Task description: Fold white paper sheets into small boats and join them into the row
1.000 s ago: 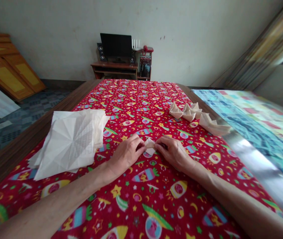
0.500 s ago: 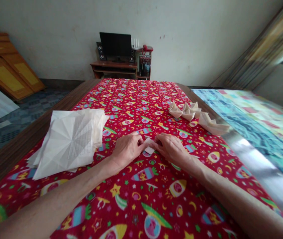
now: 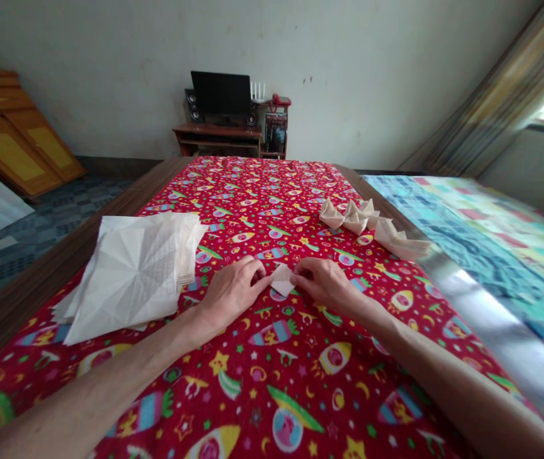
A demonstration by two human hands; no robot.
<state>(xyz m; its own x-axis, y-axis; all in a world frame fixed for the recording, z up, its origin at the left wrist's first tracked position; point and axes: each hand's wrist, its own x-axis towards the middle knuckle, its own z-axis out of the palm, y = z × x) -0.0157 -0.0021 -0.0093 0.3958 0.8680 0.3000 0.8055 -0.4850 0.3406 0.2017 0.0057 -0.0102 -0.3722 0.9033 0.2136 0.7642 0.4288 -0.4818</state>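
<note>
A small folded piece of white paper (image 3: 282,281) lies between my hands on the red patterned cloth (image 3: 276,389). My left hand (image 3: 237,288) has its fingers curled, with the thumb and fingertips closed at the paper's left corner. On the other side, my right hand (image 3: 325,280) pinches the right edge between thumb and bent fingers. The paper's middle shows uncovered. To the left is a stack of creased white sheets (image 3: 131,274). Folded paper shapes with pointed tips (image 3: 355,217) stand in a row at the right, beside a longer folded paper piece (image 3: 400,240).
Dark wooden table edges (image 3: 123,197) border the cloth. A bed with a colourful cover (image 3: 472,248) is at the right. Against the far wall stands a desk (image 3: 219,132) with a monitor (image 3: 220,97). A wooden cabinet (image 3: 23,137) is at the left.
My hands have drawn slightly apart, and the thumbs have slid off the paper's middle to its sides, uncovering more of it. The view has shifted slightly.
</note>
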